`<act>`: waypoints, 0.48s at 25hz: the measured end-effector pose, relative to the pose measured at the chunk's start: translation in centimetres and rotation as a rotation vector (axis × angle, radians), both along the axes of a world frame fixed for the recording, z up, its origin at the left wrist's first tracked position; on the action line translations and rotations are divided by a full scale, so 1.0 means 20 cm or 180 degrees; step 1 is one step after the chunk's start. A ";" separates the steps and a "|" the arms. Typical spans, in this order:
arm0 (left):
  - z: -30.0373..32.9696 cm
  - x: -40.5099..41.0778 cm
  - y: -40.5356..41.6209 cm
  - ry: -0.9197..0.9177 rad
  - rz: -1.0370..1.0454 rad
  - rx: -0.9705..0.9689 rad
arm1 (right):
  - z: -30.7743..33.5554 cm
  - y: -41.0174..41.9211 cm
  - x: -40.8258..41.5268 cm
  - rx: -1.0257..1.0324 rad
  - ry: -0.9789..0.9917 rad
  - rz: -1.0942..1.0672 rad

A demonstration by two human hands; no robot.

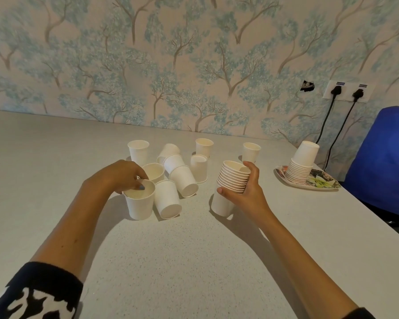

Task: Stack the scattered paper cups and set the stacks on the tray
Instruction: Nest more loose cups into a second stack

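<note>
Mid-task: collecting loose cups into a second stack. We go left to right.

Left hand is on the near-left cup, upright on the worktop. Fingers curled over its rim, one fingertip inside the mouth, thumb side hidden, so we read it as a pinch on the rim. Whether the cup is lifted off the worktop we cannot tell; it looks seated.

Just right of it sits the loose pile: several cups on their sides, bases toward us, one open upright cup just behind the gripped one. Farther back, more cups stand apart, some upright, at least one upside down.

Right of centre, right hand holds the growing stack, fingers wrapped round the band of nested rims, thumb on the near side. The stack is tilted, mouth up and leaning left toward the pile, its bottom cup at or just above the worktop.

Far right, the tray sits at the worktop edge, and a finished stack is already on it, mouth down. Blue chair is beyond.

Next move, as we judge it: lift the gripped cup, carry it right, drop it mouth-up into the top of the held stack. It needs the cup's base lined up with the tilted mouth. Sideways cups will need turning first. Many cups are left, so the stack is not ready for the tray.
</note>
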State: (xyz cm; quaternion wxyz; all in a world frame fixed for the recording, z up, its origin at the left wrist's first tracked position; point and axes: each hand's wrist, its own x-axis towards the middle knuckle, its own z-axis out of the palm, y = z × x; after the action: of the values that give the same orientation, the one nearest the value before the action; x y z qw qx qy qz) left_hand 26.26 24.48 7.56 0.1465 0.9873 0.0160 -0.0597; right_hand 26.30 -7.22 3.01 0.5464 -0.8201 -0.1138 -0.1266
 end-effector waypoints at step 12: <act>0.32 -0.16 -0.04 -0.2111 -0.0051 -0.0055 | -0.03 0.03 -0.03 -0.0133 -0.0123 0.0109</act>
State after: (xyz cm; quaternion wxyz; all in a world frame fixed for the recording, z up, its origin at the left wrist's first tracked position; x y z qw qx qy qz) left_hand 23.12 23.74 13.93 0.1516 0.9518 -0.0408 0.2636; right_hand 25.65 -6.59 2.46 0.5289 -0.8267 -0.1410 -0.1306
